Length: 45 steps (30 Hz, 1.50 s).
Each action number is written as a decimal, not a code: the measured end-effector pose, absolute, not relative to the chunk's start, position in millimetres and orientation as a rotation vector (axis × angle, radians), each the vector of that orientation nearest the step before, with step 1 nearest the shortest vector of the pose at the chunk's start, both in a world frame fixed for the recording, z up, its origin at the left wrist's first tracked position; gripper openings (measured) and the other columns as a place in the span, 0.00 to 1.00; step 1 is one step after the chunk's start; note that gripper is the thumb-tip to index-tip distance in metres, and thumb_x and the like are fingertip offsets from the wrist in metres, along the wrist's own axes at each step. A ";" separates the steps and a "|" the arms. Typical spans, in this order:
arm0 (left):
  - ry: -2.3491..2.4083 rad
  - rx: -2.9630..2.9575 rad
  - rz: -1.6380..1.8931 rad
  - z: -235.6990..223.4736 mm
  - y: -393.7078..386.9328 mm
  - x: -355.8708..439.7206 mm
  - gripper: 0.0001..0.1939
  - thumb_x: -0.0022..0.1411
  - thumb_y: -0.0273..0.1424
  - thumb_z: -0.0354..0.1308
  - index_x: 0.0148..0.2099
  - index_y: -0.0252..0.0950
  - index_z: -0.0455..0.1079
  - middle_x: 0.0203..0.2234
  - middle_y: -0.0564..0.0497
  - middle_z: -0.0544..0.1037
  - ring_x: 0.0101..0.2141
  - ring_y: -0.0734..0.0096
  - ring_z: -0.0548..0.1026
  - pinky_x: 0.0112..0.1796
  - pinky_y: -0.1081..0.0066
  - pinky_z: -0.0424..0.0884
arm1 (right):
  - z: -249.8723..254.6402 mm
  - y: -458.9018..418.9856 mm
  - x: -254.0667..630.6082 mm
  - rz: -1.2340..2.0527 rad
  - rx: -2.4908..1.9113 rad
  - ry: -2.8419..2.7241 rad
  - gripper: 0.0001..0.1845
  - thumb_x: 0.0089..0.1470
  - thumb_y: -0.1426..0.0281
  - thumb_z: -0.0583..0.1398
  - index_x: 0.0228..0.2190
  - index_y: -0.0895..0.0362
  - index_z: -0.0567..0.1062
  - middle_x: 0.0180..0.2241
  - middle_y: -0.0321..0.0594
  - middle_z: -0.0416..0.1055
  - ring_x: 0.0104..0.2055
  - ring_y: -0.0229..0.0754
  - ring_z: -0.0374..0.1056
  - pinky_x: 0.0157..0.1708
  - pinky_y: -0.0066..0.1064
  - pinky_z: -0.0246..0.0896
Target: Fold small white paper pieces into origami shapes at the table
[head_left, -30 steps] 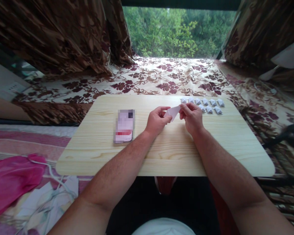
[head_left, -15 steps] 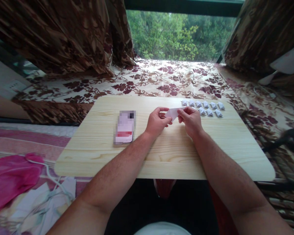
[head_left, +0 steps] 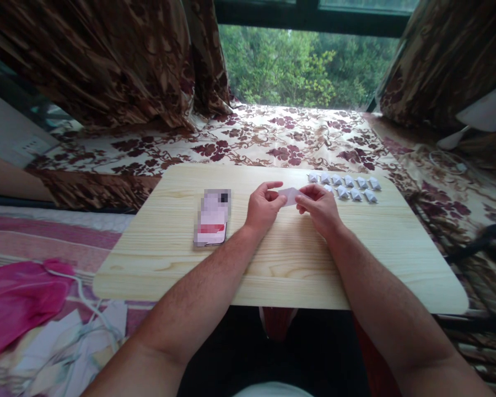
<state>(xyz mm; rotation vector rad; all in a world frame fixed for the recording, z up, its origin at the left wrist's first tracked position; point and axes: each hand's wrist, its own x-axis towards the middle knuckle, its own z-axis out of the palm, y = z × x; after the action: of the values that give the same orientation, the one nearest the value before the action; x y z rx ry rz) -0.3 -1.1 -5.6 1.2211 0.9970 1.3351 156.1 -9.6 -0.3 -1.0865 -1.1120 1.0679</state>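
A small piece of white paper (head_left: 290, 196) is stretched between my two hands, a little above the table. My left hand (head_left: 264, 204) pinches its left side between thumb and fingers, with the index finger raised off it. The right side is gripped by my right hand (head_left: 319, 205), thumb on top and fingers curled beneath. Just beyond my right hand, several small folded white paper pieces (head_left: 349, 181) with raised points stand in two rows. My right fingers partly hide the nearer row's left end.
The pale wooden table (head_left: 173, 270) has rounded corners. A phone (head_left: 212, 218), partly blurred out, lies to the left of my hands. Behind stands a ledge with floral cloth (head_left: 285, 135). Pink cloth (head_left: 25, 298), a white cable (head_left: 80, 284) and loose papers (head_left: 62, 342) lie at lower left.
The paper has gone from tilted to lying more level between my hands. My right hand has shifted slightly downward along its edge. The view has tilted up a little.
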 end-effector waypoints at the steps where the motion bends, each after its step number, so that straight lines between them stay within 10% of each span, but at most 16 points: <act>1: 1.003 1.201 1.346 -5.3 -0.8 -0.4 0.22 0.49 0.30 0.66 0.49 0.35 0.74 0.21 0.57 0.72 0.22 0.77 0.68 0.24 0.75 0.63 | -0.6 -9.6 156.0 1.082 -1.080 -1.121 0.16 0.39 0.64 0.71 0.29 0.57 0.73 0.20 0.32 0.71 0.20 0.34 0.65 0.19 0.25 0.60; 11: 0.989 1.203 1.395 -5.2 0.0 0.5 0.17 0.53 0.32 0.66 0.46 0.33 0.77 0.21 0.54 0.75 0.20 0.79 0.66 0.22 0.76 0.62 | -5.5 -7.9 159.8 1.160 -1.050 -1.233 0.21 0.42 0.64 0.70 0.39 0.56 0.76 0.27 0.35 0.76 0.25 0.36 0.69 0.22 0.26 0.64; 35: 0.898 1.380 1.254 -8.7 -6.6 4.9 0.26 0.49 0.32 0.70 0.52 0.32 0.77 0.33 0.47 0.81 0.30 0.72 0.74 0.33 0.72 0.71 | -12.1 -4.8 159.5 1.012 -1.031 -1.230 0.11 0.42 0.68 0.70 0.29 0.55 0.75 0.23 0.33 0.75 0.23 0.36 0.68 0.24 0.27 0.60; 45: 1.059 1.298 1.354 -5.1 -4.9 3.3 0.16 0.55 0.40 0.66 0.40 0.32 0.80 0.25 0.49 0.79 0.24 0.74 0.72 0.25 0.74 0.69 | -11.7 -8.6 156.5 1.009 -1.042 -1.290 0.13 0.44 0.63 0.70 0.31 0.55 0.77 0.26 0.35 0.77 0.25 0.37 0.70 0.25 0.29 0.63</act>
<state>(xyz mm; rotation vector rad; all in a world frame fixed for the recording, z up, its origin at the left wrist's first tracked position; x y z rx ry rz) 3.3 -4.9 -5.1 1.2982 1.0590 1.3544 156.5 -8.6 -11.7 -1.0425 -1.2905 1.0087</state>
